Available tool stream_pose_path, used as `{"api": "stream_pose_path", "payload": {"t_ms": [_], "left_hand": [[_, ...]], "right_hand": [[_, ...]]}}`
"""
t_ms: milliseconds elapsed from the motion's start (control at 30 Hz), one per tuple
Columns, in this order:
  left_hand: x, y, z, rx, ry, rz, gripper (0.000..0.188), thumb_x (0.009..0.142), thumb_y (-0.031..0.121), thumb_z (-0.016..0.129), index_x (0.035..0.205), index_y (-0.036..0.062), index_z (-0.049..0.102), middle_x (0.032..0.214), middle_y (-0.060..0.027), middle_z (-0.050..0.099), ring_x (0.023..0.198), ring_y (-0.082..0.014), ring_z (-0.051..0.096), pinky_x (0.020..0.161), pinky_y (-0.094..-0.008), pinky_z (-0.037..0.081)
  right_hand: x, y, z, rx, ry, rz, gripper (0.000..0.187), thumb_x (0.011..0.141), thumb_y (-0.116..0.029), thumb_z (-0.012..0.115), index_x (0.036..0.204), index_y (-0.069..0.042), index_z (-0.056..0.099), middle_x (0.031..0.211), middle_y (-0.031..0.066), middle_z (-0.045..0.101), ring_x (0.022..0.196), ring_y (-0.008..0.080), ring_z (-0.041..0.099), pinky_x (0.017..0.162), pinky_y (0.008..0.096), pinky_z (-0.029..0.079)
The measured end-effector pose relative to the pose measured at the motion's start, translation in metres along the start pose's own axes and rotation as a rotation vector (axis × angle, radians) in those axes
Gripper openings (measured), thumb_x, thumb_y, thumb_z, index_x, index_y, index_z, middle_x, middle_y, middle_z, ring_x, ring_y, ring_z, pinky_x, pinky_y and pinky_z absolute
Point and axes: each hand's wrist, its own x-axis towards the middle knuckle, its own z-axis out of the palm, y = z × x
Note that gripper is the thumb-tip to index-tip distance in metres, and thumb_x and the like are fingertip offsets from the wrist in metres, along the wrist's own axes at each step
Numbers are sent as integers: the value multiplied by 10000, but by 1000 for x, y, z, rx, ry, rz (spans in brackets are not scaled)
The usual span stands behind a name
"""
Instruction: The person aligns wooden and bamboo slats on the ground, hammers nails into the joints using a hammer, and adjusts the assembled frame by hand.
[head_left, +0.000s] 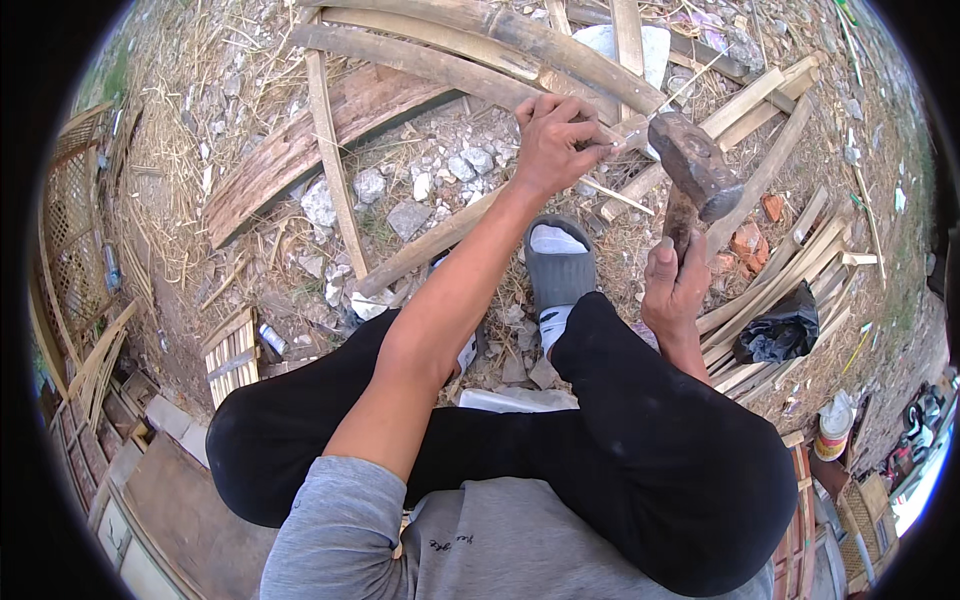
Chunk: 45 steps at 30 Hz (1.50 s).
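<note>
My right hand [676, 298] grips the short wooden handle of a hammer [697, 166]. Its heavy, rust-brown head is raised just to the right of my left hand [560, 145]. The left fingers are pinched together over the bamboo frame, around something too small to make out. Below those fingertips lies the joint of several bamboo strips, partly hidden by the hand and the hammer head. A split bamboo pole [420, 66] runs in from the upper left towards the left hand. A narrow slat [335, 165] slants down at the left of the frame.
A weathered plank [290, 150] lies among rubble and straw on the left. Broken stones [409, 219] sit ahead of my sandal [562, 270]. To the right are a bundle of bamboo strips [735, 335], a black plastic bag [782, 328] and a tin can [833, 432].
</note>
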Motion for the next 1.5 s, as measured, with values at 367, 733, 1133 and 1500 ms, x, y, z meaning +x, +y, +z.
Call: {"api": "stream_pose_path", "payload": {"t_ms": [367,733,1133,1500], "left_hand": [[-5,-10,-7,47,-35,8,179,659,356,858,690,222,743,932,121,659,1036,-143,520,950,-394,247],[10,3,-26,36,-223,-93,1050,584,490,888,1471,191,411,1297,-46,601,1194,-272,483,1044,-440,249],[-4,4,-26,194,-301,-63,1030,616,464,884,1455,128,391,1429,-98,469,1249,-300,427,1091,-494,240],[-42,8,-28,671,-402,-66,1027,754,439,772,1570,155,216,1633,-28,210,1508,-311,171,1195,-599,172]], "right_hand": [[6,-6,1,38,-26,15,390,1034,-296,506,1205,55,514,727,140,588,607,238,576,578,390,453],[4,35,19,-4,-116,278,358,1050,-313,463,1108,37,517,684,154,558,608,281,560,592,435,436],[-2,33,40,-155,-84,180,278,1021,-265,508,1087,5,518,739,331,607,756,546,600,608,574,431],[-2,36,41,-108,-71,174,281,1012,-249,518,1132,5,529,759,314,621,749,529,612,620,559,438]]}}
